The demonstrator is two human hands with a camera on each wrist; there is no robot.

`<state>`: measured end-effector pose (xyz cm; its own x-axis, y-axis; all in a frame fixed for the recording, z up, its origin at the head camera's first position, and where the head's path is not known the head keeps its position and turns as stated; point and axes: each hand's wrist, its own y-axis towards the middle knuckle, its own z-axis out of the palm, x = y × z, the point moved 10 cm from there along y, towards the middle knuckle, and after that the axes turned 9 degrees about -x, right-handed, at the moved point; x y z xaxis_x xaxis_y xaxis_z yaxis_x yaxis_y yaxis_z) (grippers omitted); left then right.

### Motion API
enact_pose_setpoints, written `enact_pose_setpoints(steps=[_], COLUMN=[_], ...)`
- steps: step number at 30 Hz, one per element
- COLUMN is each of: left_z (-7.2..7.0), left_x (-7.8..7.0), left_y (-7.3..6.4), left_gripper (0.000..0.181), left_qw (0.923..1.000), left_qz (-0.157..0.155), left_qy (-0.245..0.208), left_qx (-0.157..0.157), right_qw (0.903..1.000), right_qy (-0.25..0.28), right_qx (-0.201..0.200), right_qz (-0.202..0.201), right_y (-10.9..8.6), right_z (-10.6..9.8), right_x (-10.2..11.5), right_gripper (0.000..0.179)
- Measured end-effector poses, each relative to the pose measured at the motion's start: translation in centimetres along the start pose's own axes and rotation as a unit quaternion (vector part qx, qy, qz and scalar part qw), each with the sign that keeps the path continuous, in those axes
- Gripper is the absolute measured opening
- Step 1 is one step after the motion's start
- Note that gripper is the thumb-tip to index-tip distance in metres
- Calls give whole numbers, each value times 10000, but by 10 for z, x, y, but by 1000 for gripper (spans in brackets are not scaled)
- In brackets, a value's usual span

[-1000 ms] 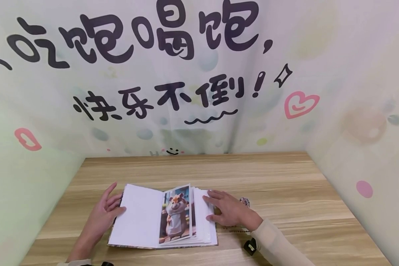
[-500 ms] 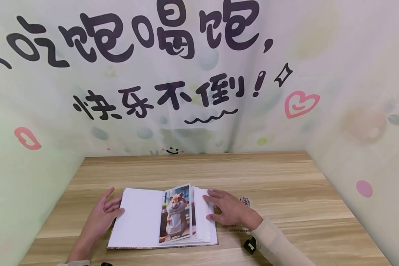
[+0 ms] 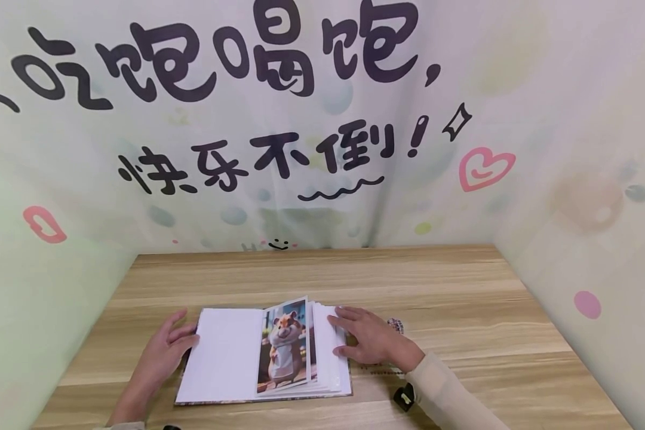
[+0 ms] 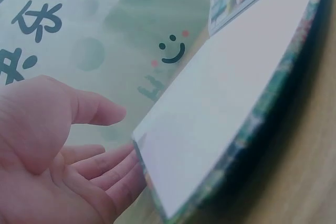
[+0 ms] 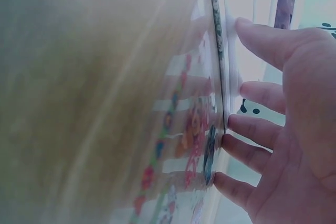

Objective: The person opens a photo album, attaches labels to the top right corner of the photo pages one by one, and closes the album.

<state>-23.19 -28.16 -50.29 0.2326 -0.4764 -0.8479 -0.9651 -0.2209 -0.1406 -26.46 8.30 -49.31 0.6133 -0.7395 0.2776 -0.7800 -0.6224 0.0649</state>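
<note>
A photo album [image 3: 223,358] lies spread on the wooden table, its left inside cover plain white. On its right side, a picture [image 3: 283,352] of a hamster in a white apron stands slightly lifted above the pages below. My left hand [image 3: 160,353] is at the left cover's outer edge. In the left wrist view, the fingers [image 4: 118,177] reach behind the patterned cover, and the thumb stands apart from it. My right hand [image 3: 369,337] rests with spread fingers on the right-hand pages [image 3: 326,352]. In the right wrist view, its fingertips [image 5: 231,124] lie at the album's edge.
Partly hidden by the right hand, a glossy item with small colourful shapes [image 3: 395,326] lies right of the album. The wooden table [image 3: 322,272] meets a printed fabric backdrop [image 3: 279,221] behind, with fabric walls on both sides.
The left cover's far edge has sunk, so the cover lies flatter. My left hand has moved slightly down with it. The right hand and the picture have stayed in place.
</note>
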Motion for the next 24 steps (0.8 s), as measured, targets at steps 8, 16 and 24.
enact_pose_setpoints(steps=[8,16,24], left_z=[-4,-4,-5], left_x=[2,2,2], left_y=[0,-2,-1], left_gripper=[67,65,65], left_qw=[9999,9999,9995], left_qz=[20,-66,-153], left_qy=[129,104,245], left_qx=[-86,-106,-143], right_qw=[9999,9995,9969], right_qy=[79,210,646], right_qx=[-64,-199,-398], right_qz=[-40,-135,-188], right_y=[0,0,-3], right_z=[0,-3,-11], right_x=[0,0,-5], right_gripper=[68,68,60])
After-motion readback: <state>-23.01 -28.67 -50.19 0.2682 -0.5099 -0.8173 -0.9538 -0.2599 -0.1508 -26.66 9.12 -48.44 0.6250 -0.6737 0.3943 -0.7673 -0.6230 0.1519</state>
